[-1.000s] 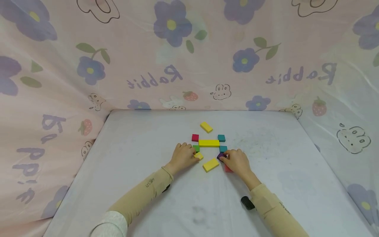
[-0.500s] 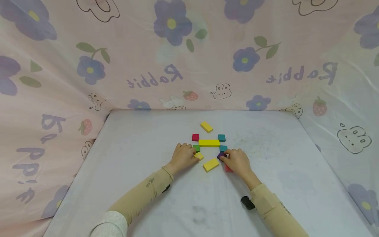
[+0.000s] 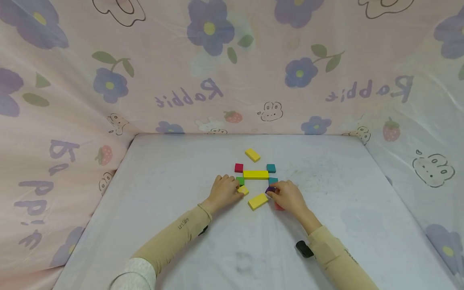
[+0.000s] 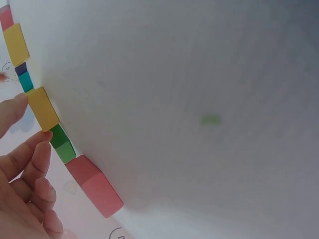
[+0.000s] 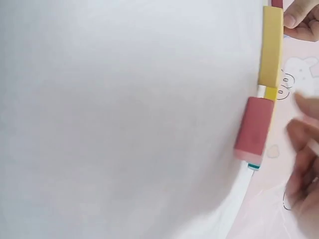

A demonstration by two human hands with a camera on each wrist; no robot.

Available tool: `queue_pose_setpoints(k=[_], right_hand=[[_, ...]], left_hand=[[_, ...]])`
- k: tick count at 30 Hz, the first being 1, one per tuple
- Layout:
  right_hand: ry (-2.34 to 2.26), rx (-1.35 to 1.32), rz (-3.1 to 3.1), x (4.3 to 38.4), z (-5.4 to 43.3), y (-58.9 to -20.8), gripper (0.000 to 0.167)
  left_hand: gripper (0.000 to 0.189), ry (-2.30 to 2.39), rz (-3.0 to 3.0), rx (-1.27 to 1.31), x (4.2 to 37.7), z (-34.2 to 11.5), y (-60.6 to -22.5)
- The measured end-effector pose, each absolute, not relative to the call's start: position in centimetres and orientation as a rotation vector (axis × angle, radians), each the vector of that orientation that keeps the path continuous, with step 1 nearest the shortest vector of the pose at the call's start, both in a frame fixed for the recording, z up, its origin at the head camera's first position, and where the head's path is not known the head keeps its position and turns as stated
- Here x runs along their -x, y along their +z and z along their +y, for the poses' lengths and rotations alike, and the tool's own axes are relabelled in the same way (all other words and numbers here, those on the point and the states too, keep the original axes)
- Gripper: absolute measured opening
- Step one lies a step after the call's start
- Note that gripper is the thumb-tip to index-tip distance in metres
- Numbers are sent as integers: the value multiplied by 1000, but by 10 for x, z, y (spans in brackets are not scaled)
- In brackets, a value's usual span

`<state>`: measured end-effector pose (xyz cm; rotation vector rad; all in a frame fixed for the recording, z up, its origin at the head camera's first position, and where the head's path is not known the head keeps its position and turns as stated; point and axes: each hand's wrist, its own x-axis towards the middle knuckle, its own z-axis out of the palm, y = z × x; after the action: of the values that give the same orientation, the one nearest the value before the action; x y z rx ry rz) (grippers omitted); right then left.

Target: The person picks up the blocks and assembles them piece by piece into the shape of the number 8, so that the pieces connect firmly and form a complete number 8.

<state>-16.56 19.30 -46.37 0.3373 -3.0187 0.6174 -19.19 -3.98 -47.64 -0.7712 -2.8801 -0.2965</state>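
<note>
While left hand [image 3: 224,190] pinches smooth yellow block [image 4: 43,109], right hand [image 3: 290,197] spread, near purple cuboid [image 3: 270,189]

There's your small yellow block [image 3: 243,190], turned at a slant on the white table [image 3: 174,173], pinched in your left hand [image 3: 223,192], just on the near side of the green block [image 3: 241,180]. Across from it sits your dark purple block [image 3: 269,190], also askew, partly hidden by your right hand [image 3: 290,198], just this side of the nearer teal block [image 3: 273,181].
</note>
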Motion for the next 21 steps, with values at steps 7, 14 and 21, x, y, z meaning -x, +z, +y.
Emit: queue_pose_setpoints(k=[7, 14, 21], right_hand=[[552, -787, -2940, 162, 189, -467, 37], [516, -839, -2963, 161, 188, -471, 32], [514, -763, -2988, 164, 185, -471, 30]], left_hand=[[30, -283, -2891, 765, 191, -40, -476], [29, -291, -2878, 778, 190, -39, -476], [28, -279, -2857, 774, 191, -40, -477]])
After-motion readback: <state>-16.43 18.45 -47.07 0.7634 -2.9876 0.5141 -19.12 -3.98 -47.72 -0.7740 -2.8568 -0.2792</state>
